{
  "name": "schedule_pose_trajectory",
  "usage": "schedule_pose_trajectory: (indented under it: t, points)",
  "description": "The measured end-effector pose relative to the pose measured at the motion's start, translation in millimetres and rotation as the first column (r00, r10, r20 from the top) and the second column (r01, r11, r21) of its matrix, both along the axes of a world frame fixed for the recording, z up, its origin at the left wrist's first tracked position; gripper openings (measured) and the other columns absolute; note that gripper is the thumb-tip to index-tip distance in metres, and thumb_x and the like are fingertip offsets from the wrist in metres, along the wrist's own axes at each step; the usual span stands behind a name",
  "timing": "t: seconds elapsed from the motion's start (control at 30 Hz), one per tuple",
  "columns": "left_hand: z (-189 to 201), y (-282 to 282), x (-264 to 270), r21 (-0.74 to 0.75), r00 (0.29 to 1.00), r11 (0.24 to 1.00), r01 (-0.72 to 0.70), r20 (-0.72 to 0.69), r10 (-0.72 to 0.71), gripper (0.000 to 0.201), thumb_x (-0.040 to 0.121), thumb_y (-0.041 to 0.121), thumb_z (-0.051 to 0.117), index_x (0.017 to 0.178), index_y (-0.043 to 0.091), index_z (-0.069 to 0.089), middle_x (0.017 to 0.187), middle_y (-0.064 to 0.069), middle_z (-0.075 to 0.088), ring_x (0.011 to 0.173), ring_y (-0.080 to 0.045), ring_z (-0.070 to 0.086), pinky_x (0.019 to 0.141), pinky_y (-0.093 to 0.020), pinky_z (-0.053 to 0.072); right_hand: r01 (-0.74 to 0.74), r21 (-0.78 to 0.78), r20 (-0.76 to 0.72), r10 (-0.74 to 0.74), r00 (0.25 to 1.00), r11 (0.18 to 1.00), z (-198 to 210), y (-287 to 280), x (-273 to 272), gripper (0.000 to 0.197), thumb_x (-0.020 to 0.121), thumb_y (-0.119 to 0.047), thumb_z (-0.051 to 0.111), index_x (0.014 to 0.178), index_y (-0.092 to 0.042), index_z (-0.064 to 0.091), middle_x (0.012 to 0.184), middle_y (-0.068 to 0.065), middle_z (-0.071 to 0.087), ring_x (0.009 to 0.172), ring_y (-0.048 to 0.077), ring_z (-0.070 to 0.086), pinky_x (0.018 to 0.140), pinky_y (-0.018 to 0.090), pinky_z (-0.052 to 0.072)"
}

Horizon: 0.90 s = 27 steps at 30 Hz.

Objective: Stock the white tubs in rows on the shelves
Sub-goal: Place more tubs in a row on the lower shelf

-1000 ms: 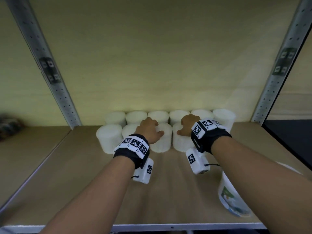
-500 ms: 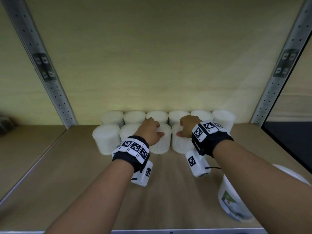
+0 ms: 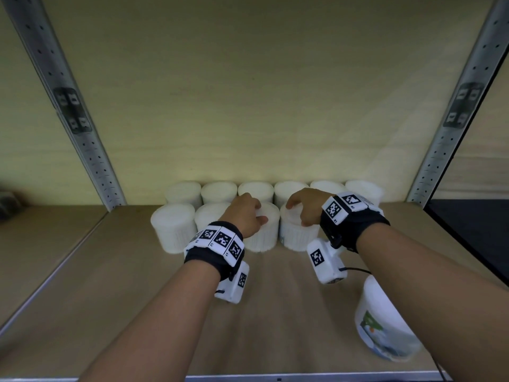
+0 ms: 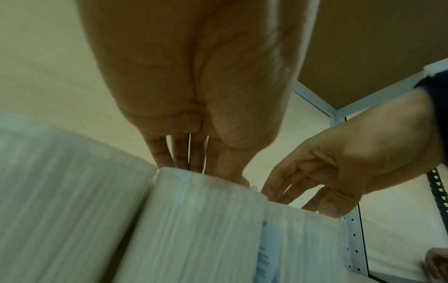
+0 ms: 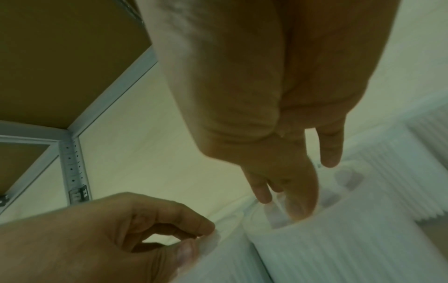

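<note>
Two rows of ribbed white tubs stand at the back of the wooden shelf (image 3: 132,304); the back row (image 3: 219,190) runs along the rear panel. My left hand (image 3: 254,213) grips the top of the third front-row tub (image 3: 261,235) from above, thumb at its near rim. In the left wrist view the fingers (image 4: 169,153) reach down onto that tub (image 4: 206,220). My right hand (image 3: 297,213) holds the lid of the neighbouring tub (image 3: 296,237), fingers spread over it and thumb on the front edge. The right wrist view shows its fingertips (image 5: 264,193) on that tub (image 5: 351,245).
A larger white tub (image 3: 385,326) with a green label lies tilted at the shelf's front right, under my right forearm. Perforated metal uprights (image 3: 80,128) (image 3: 454,119) flank the bay. Two more front-row tubs (image 3: 173,227) stand left of my hands. The upper shelf board (image 5: 60,57) hangs close overhead.
Both hands stay on the same two front-row tubs. The right hand's fingers have spread a little wider over its lid; the tubs have not visibly shifted.
</note>
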<state>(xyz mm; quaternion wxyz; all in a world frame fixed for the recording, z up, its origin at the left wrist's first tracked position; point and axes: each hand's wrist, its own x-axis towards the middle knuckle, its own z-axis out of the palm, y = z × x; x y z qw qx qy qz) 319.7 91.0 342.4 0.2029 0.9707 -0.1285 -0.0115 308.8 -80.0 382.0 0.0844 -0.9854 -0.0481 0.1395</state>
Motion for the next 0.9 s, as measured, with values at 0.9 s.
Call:
schedule_pose_trajectory:
  t: [0.9]
  points:
    - [-4,3,1,-0.031,1.0,1.0,0.0,-0.011,0.0,0.048,0.093,0.032,0.055,0.135,0.009,0.047,0.136,-0.008,0.044,0.129,-0.024,0.041,0.106,-0.031,0.033,0.038,-0.053,0.023,-0.037,0.999,0.998,-3,-1,0,0.057,0.089,0.001,0.05,0.141,-0.02,0.043,0.147,0.006,0.041,0.13,0.024,0.047,0.098,0.026,0.042]
